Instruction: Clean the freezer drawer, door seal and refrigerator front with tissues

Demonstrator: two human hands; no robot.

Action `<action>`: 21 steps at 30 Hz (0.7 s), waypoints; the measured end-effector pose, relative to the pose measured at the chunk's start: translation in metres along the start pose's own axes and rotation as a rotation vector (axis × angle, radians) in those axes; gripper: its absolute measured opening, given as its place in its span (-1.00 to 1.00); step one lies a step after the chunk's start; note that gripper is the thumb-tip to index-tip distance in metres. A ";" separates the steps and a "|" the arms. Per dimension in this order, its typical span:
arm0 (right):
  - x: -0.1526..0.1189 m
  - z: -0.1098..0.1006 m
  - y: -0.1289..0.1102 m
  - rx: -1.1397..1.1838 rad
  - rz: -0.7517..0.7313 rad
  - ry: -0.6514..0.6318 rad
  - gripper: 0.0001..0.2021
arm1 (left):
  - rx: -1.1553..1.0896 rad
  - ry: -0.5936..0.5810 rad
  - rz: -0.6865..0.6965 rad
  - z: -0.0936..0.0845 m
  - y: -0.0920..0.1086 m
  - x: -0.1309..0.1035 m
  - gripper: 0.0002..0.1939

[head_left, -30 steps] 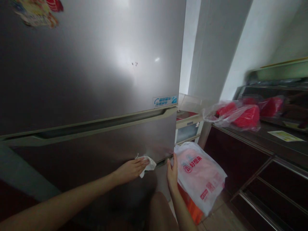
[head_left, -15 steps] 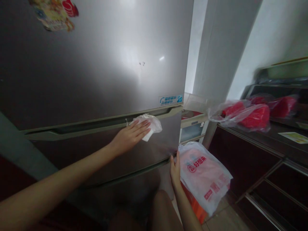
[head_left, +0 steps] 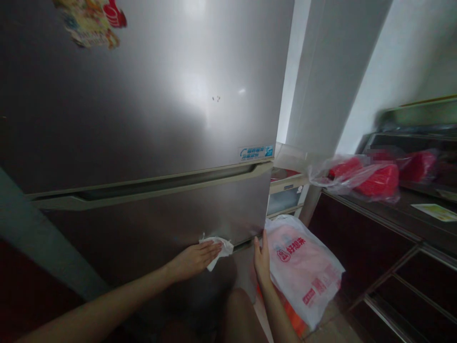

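My left hand (head_left: 202,257) presses a crumpled white cloth (head_left: 225,248) flat against the silver fridge (head_left: 153,228), at the lower edge of its middle door. The fingers lie side by side over the cloth. At the right edge of that same door, my right hand (head_left: 262,255) touches the corner with its fingertips, fingers apart and pointing up. A white plastic bag (head_left: 303,262) with red print is just right of my right hand.
Red items in clear plastic (head_left: 378,178) lie on a dark counter (head_left: 403,205) at the right. Dark cabinets (head_left: 360,238) stand beneath it. A sticker (head_left: 89,24) is on the upper fridge door. My knees show at the bottom.
My left hand has moved down with the cloth, from just below the door's handle recess to its lower edge. My right hand stays at the door's right edge.
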State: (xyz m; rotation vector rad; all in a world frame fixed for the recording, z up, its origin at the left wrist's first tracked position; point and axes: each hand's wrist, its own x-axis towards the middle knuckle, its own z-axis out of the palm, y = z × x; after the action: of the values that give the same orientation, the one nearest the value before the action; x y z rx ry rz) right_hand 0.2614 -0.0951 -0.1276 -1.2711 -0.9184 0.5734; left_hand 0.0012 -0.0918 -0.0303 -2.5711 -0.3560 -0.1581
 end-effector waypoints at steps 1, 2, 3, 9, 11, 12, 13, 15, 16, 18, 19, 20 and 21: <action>0.000 0.001 0.001 -0.004 -0.007 0.004 -0.19 | -0.008 -0.010 0.013 -0.004 -0.003 0.000 -0.61; 0.000 0.001 0.001 -0.010 -0.011 0.007 -0.19 | -0.013 -0.014 0.023 -0.010 -0.007 0.002 -0.62; 0.000 0.002 0.002 -0.015 -0.012 0.008 -0.20 | -0.016 -0.014 0.029 -0.018 -0.011 0.004 -0.63; -0.002 0.003 -0.001 -0.014 -0.006 0.002 -0.18 | 0.058 0.023 0.010 -0.075 -0.042 0.017 -0.61; -0.002 0.003 -0.002 -0.009 -0.007 0.004 -0.17 | 0.118 0.040 0.001 -0.101 -0.056 0.020 -0.58; -0.002 0.002 -0.002 -0.009 -0.005 0.003 -0.17 | 0.150 0.049 -0.014 -0.115 -0.063 0.022 -0.57; -0.002 0.002 -0.003 -0.009 0.000 -0.001 -0.16 | 0.173 0.068 -0.035 -0.129 -0.070 0.024 -0.55; -0.003 0.003 -0.003 -0.011 0.010 -0.008 -0.15 | 0.209 0.107 -0.107 -0.152 -0.082 0.027 -0.53; -0.003 0.003 -0.004 -0.010 0.013 -0.010 -0.15 | 0.222 0.120 -0.146 -0.161 -0.086 0.028 -0.52; -0.003 0.004 -0.004 -0.006 0.012 -0.008 -0.15 | 0.240 0.134 -0.196 -0.165 -0.089 0.030 -0.52; -0.003 0.004 -0.005 -0.003 0.010 -0.007 -0.15 | 0.244 0.137 -0.204 -0.161 -0.087 0.030 -0.53; -0.004 0.004 -0.005 0.000 0.006 -0.007 -0.15 | 0.243 0.137 -0.200 -0.153 -0.083 0.030 -0.54; -0.004 0.004 -0.006 0.002 0.004 -0.010 -0.15 | 0.237 0.133 -0.186 -0.141 -0.077 0.029 -0.54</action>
State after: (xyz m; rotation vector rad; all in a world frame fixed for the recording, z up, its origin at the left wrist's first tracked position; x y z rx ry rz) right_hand 0.2554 -0.0974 -0.1227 -1.2695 -0.9239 0.5840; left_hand 0.0015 -0.0964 0.1333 -2.2791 -0.5309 -0.3319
